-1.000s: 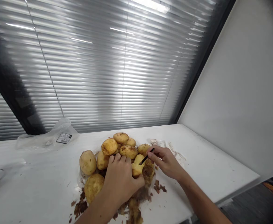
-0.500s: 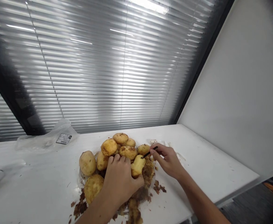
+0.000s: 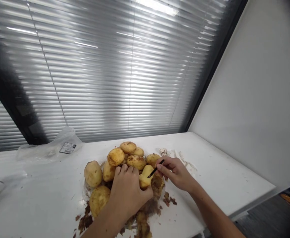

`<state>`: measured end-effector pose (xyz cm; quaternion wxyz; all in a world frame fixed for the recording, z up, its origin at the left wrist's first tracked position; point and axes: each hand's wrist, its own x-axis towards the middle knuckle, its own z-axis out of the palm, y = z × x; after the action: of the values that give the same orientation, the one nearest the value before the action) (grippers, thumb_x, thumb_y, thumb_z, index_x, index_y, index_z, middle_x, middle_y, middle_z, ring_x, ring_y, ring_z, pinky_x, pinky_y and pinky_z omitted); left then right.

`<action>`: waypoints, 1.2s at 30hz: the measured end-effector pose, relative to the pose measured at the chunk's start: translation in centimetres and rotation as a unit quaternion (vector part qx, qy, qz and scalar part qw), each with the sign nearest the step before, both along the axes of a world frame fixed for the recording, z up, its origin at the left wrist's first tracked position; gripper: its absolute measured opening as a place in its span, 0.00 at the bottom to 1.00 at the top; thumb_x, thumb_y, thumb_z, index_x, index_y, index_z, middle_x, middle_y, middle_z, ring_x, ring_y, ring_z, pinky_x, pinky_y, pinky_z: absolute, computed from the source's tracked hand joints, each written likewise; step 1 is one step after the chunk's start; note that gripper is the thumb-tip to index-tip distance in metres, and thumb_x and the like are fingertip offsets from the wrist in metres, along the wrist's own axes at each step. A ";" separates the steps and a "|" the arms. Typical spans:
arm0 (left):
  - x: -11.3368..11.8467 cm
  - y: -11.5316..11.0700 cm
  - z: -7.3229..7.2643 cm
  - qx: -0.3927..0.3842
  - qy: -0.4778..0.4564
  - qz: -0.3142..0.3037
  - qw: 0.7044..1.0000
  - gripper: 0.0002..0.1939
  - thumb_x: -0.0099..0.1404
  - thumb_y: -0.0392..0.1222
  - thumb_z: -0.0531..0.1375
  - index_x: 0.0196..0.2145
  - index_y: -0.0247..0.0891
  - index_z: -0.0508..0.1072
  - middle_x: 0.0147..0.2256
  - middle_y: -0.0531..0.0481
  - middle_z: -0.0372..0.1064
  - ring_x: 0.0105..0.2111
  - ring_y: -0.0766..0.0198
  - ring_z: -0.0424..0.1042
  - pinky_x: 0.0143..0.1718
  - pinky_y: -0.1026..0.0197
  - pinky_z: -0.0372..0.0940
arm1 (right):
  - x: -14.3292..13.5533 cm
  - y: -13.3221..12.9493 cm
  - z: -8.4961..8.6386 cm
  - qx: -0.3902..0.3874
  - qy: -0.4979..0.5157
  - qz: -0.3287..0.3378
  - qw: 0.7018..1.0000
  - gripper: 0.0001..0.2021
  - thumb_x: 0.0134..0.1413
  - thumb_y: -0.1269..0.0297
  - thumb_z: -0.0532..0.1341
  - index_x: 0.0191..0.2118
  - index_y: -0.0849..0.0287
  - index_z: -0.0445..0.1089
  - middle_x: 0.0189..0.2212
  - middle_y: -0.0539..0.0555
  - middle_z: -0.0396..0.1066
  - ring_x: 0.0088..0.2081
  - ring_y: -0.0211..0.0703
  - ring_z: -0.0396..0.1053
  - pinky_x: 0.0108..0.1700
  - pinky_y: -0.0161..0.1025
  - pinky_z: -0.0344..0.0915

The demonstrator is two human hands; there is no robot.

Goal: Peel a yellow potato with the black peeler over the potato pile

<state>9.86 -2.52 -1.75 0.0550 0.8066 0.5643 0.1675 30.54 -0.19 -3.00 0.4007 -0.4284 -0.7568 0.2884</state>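
Note:
My left hand (image 3: 130,185) is wrapped round a pale yellow, partly peeled potato (image 3: 146,175), the thumb at its lower side. A thin black tool (image 3: 157,167) is pinched between the fingers of my right hand (image 3: 173,170), its tip on the face of that potato. Behind and left of my left hand lies a heap of brownish yellow potatoes, among them a round one (image 3: 116,156) and a large one (image 3: 93,173). Another potato (image 3: 99,199) sits beside my left wrist. Brown mushy peelings (image 3: 157,186) lie below the held potato.
The white table (image 3: 48,201) carries a clear plastic bag (image 3: 53,147) with a label at the back left. Crumpled white tissue (image 3: 184,160) lies behind my right hand. Brown scraps (image 3: 85,222) are scattered near the front. Blinds stand behind, a white wall (image 3: 254,99) at the right.
My right hand has moved slightly left and down, bringing the black tool's tip lower on the potato's face. My left hand and the potato heap look unmoved.

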 end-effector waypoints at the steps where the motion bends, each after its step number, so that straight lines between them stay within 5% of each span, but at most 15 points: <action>1: 0.0 0.0 0.0 -0.001 0.000 0.000 1.000 0.14 0.56 0.51 0.57 0.32 0.38 0.73 0.37 0.44 0.74 0.44 0.47 0.66 0.52 0.46 0.54 | 0.0 0.0 -0.1 0.010 -0.005 -0.015 1.000 0.14 0.66 0.53 0.56 0.35 0.58 0.69 0.25 0.52 0.73 0.25 0.39 0.68 0.25 0.34 0.63; 4: -0.1 0.0 0.0 -0.002 0.000 0.002 1.000 0.15 0.56 0.51 0.56 0.33 0.37 0.73 0.37 0.43 0.74 0.45 0.47 0.66 0.52 0.45 0.54 | 0.1 0.1 -0.3 0.015 0.024 -0.045 0.999 0.13 0.66 0.53 0.56 0.37 0.57 0.69 0.25 0.52 0.73 0.26 0.40 0.68 0.25 0.34 0.64; 9: -0.1 0.0 0.1 -0.002 -0.001 -0.001 1.000 0.15 0.56 0.51 0.56 0.31 0.37 0.73 0.36 0.43 0.74 0.43 0.47 0.66 0.50 0.45 0.55 | 0.0 -0.1 -0.2 -0.053 0.061 0.031 0.996 0.14 0.66 0.54 0.57 0.34 0.58 0.69 0.23 0.52 0.72 0.24 0.39 0.68 0.25 0.34 0.64; 13: -0.1 0.0 0.1 -0.005 -0.004 0.001 1.000 0.15 0.56 0.51 0.57 0.32 0.37 0.73 0.37 0.44 0.74 0.44 0.47 0.66 0.51 0.45 0.55 | 0.0 0.0 -0.2 -0.014 0.065 -0.024 0.997 0.13 0.65 0.55 0.58 0.34 0.58 0.70 0.24 0.52 0.72 0.24 0.39 0.68 0.26 0.34 0.66; 19: -0.2 -0.1 0.0 -0.009 -0.004 -0.001 1.000 0.14 0.56 0.51 0.57 0.30 0.37 0.72 0.35 0.45 0.73 0.43 0.49 0.66 0.50 0.46 0.55 | -0.5 -0.1 -0.4 -0.114 0.144 0.068 0.981 0.13 0.63 0.53 0.61 0.35 0.59 0.70 0.24 0.52 0.74 0.22 0.38 0.69 0.23 0.32 0.67; 23: 0.0 0.0 -0.1 -0.003 -0.002 0.002 1.000 0.13 0.56 0.51 0.57 0.30 0.38 0.72 0.35 0.45 0.74 0.43 0.48 0.66 0.51 0.46 0.54 | -0.6 -0.1 -0.3 -0.078 0.120 0.014 0.990 0.13 0.61 0.54 0.62 0.33 0.59 0.70 0.23 0.51 0.73 0.21 0.37 0.69 0.22 0.31 0.66; 36: -0.1 0.2 -0.3 -0.001 0.005 0.004 1.000 0.13 0.56 0.52 0.57 0.29 0.39 0.71 0.35 0.45 0.74 0.43 0.48 0.66 0.50 0.46 0.54 | -0.7 0.1 -0.4 -0.135 0.173 0.052 0.974 0.14 0.59 0.54 0.64 0.32 0.60 0.70 0.22 0.51 0.74 0.21 0.38 0.70 0.22 0.32 0.68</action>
<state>9.80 -2.33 -2.03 0.0525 0.8053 0.5676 0.1629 29.80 -0.13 -3.44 0.4486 -0.3822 -0.6510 0.4783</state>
